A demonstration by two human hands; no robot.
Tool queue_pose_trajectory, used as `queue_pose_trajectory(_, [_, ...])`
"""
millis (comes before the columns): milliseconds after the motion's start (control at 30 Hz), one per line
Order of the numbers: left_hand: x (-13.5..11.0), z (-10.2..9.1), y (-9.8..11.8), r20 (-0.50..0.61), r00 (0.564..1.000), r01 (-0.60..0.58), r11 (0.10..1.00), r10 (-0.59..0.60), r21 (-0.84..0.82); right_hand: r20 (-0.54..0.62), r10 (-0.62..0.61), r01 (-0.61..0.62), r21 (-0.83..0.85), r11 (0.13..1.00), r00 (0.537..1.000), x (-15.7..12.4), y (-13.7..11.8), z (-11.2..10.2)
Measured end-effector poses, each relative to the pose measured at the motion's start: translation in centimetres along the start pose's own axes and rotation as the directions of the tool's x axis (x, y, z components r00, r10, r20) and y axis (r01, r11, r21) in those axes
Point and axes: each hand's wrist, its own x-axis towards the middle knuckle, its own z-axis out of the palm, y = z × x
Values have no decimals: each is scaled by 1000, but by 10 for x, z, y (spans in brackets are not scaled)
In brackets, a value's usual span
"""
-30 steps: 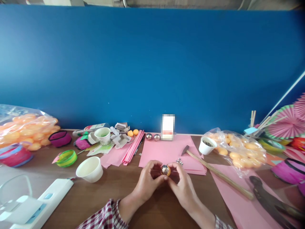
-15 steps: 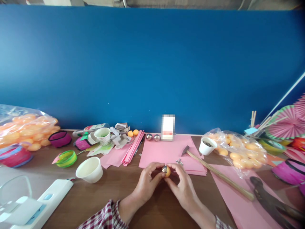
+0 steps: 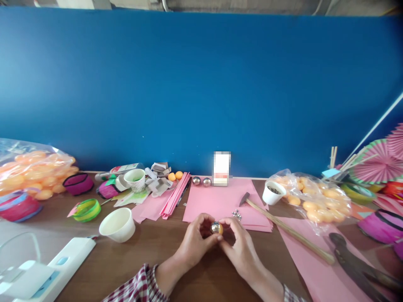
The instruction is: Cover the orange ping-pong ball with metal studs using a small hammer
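Observation:
Between both hands is an orange ping-pong ball (image 3: 215,227), partly covered in shiny silver studs that look like thumbtacks; its orange side faces right. My left hand (image 3: 197,237) grips it from the left with fingers curled. From the right, my right hand (image 3: 236,241) pinches it, fingertips and thumb on the orange part. A small heap of silver thumbtacks (image 3: 236,214) lies just beyond my right fingers on pink paper (image 3: 208,205). Two silver-covered balls (image 3: 201,181) sit at the back of that paper.
A hammer (image 3: 289,228) lies to the right, by a white cup of dark bits (image 3: 273,192) and a bag of orange balls (image 3: 324,205). At left are a white bowl (image 3: 117,225), a power strip (image 3: 67,262) and a green tape roll (image 3: 86,210). A blue panel (image 3: 201,92) stands behind.
The ball has turned in my fingers, so its silver side shows more and the orange has shifted right. My right fingers have closed in nearer over its top.

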Motion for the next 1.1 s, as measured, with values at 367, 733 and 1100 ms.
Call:
queue_pose_trajectory(367, [-1, 2, 8, -16, 999, 32, 995, -30, 94, -148, -80, -13, -541, 841, 986, 24, 49, -61])
queue_pose_trajectory(733, [-2, 3, 9, -1, 1000, 2, 993, -2, 115, 57, -37, 66, -669, 740, 998, 23, 48, -48])
queue_pose_trajectory(1100, [-2, 2, 7, -14, 1000, 19, 995, -17, 93, -47, -24, -11, -631, 776, 999, 22, 49, -52])
